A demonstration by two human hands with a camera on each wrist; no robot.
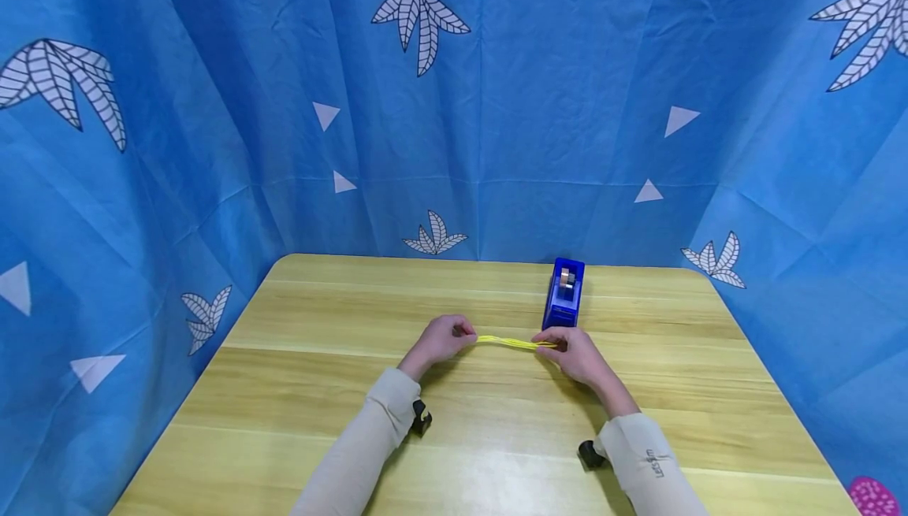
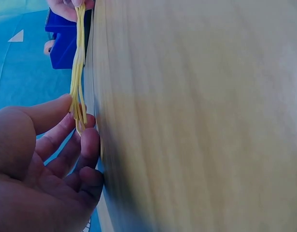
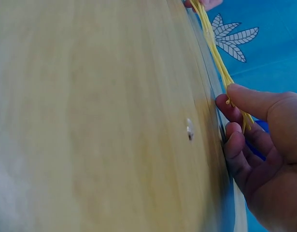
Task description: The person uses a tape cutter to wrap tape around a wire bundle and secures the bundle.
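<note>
A slim bundle of yellow strings (image 1: 509, 342) is stretched sideways between both hands, low over the table. My left hand (image 1: 441, 340) pinches its left end between thumb and fingers; in the left wrist view, loose ends of the strings (image 2: 77, 92) poke out past the fingertips. At the other end, my right hand (image 1: 580, 354) pinches the bundle, and string ends (image 3: 247, 118) stick out beyond the thumb. A paler patch shows partway along the strings. Just behind the right hand stands a blue tape dispenser (image 1: 563, 299), touched by neither hand as far as I can tell.
The wooden table (image 1: 340, 311) reaches back to a blue patterned curtain (image 1: 553, 106), which also hangs along both sides. A small whitish spot (image 3: 190, 129) shows on the tabletop in the right wrist view. Black wrist cameras (image 1: 422, 417) sit at the cuffs.
</note>
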